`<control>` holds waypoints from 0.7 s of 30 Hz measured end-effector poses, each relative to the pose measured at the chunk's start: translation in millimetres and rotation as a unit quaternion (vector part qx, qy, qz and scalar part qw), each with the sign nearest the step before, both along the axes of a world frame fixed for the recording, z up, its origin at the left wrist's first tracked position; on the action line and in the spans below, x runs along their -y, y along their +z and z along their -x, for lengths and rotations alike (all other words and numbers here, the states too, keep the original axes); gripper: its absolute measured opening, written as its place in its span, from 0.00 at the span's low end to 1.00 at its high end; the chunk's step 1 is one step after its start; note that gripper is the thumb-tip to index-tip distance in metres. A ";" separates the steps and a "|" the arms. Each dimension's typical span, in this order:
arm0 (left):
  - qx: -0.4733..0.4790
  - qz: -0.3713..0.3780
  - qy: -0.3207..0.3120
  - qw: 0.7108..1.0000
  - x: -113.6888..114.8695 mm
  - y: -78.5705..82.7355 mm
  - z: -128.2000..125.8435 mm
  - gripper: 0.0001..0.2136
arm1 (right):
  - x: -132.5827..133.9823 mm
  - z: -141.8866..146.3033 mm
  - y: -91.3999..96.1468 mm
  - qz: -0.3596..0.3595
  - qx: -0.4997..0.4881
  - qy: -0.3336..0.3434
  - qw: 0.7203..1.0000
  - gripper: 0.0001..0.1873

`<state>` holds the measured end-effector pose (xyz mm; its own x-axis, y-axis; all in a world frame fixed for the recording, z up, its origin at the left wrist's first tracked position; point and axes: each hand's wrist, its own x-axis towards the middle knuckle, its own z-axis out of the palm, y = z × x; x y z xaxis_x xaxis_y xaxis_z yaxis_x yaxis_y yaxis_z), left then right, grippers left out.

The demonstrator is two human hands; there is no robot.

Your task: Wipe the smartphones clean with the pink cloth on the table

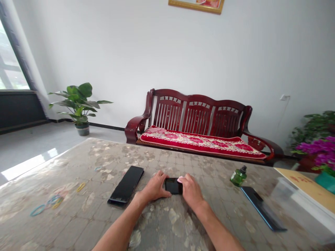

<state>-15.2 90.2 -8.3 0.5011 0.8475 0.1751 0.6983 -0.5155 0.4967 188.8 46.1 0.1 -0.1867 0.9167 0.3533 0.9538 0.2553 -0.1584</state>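
Note:
A black smartphone (173,187) lies sideways on the patterned tablecloth, its dark screen facing up. My left hand (156,186) grips its left end between thumb and fingers. Over the right end is my right hand (192,190), closed on a small pale pink cloth (180,179) that touches the screen; most of the cloth is hidden by the fingers. Left of my hands rests a larger black phone (127,184), apart from them. To the right stand a green spray bottle (238,176) and, nearer me, a dark blue phone (262,208) lying at a slant.
Coloured rubber bands (54,201) lie at the table's left. A clear plastic box (295,205) with a tan board (306,186) on it occupies the right edge. Beyond the table (104,153) are a red wooden bench (197,118) and a potted plant (82,129).

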 end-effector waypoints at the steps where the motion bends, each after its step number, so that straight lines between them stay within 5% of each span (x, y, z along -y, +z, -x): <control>1: 0.000 0.002 0.001 1.000 -0.2 -0.3 0.0 0.28 | -0.8 -6.6 -0.1 0.001 0.000 -0.015 1.000 0.19; 7: -0.001 0.010 0.006 1.000 0.3 0.8 -0.8 0.29 | -10.3 -18.7 0.3 0.014 0.005 -0.090 0.996 0.19; 14: 0.020 0.001 -0.004 1.000 -1.0 -2.2 0.6 0.26 | -5.1 36.8 4.8 0.020 -0.001 0.003 1.000 0.18; 21: 0.012 0.006 0.001 1.000 1.1 1.7 -0.1 0.27 | 10.4 -20.1 -0.9 0.007 -0.014 -0.057 0.998 0.19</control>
<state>-15.2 89.2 -6.5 0.4955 0.8502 0.1778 0.6866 -0.5088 0.5193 208.9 35.7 -0.7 -0.0705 0.9366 0.3432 0.9719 0.1420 -0.1879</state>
